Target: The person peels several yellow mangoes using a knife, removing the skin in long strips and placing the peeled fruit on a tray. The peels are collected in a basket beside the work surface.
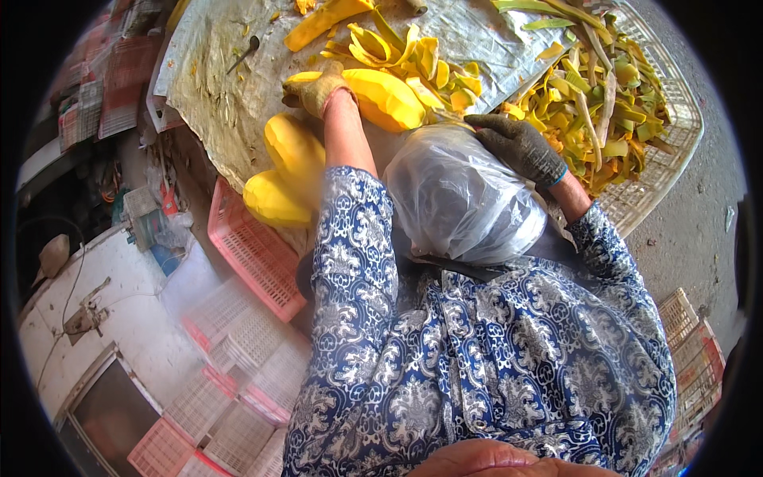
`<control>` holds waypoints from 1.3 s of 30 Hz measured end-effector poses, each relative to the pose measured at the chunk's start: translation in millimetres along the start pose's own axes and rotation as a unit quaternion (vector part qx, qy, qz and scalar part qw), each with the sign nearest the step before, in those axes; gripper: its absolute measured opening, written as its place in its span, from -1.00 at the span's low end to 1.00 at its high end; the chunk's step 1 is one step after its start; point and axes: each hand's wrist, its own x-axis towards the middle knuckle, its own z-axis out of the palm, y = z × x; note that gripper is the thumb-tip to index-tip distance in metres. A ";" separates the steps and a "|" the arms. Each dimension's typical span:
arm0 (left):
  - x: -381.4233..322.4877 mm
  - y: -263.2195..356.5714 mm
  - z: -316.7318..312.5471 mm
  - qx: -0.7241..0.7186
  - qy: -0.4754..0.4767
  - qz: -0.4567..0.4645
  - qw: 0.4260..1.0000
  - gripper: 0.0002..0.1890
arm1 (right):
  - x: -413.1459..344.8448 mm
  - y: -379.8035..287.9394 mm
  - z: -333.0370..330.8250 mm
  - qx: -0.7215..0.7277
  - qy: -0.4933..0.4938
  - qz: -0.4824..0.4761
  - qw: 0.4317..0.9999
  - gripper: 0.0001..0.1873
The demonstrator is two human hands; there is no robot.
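Before me lies a large peeled yellow fruit or squash [387, 102] on a plastic-covered surface [208, 89]. My left hand [316, 94], in a yellowish work glove, is closed over its far-left part. Two more peeled yellow pieces, one upper [292, 143] and one lower [274, 200], lie by my left forearm. My right hand [521, 146], in a dark knit glove, is at the upper right edge of a clear plastic bag [471, 197] over my lap; something thin shows at its fingertips, but I cannot tell what it is. Yellow peelings [411, 53] are heaped beyond the fruit.
A white plastic crate [685, 137] full of green and yellow peelings [596, 113] stands at the right. A dark spoon-like utensil [244, 53] lies at the upper left. A pink crate [256, 256] is below the left edge, with stacked crates [238, 369] further off.
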 end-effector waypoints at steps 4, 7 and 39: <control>7.3 -10.9 -4.2 0.141 0.011 0.004 0.990 0.31 | 21.5 1.8 -1.5 0.123 0.096 -0.038 0.987 -0.64; 20.8 -25.0 7.7 0.075 0.017 0.007 0.997 0.31 | 45.4 -8.9 -1.6 0.080 0.107 -0.105 0.986 -0.62; 18.9 -11.7 27.7 0.180 0.061 -0.025 0.981 0.12 | -6.4 9.0 15.8 0.166 0.014 -0.048 0.985 -0.63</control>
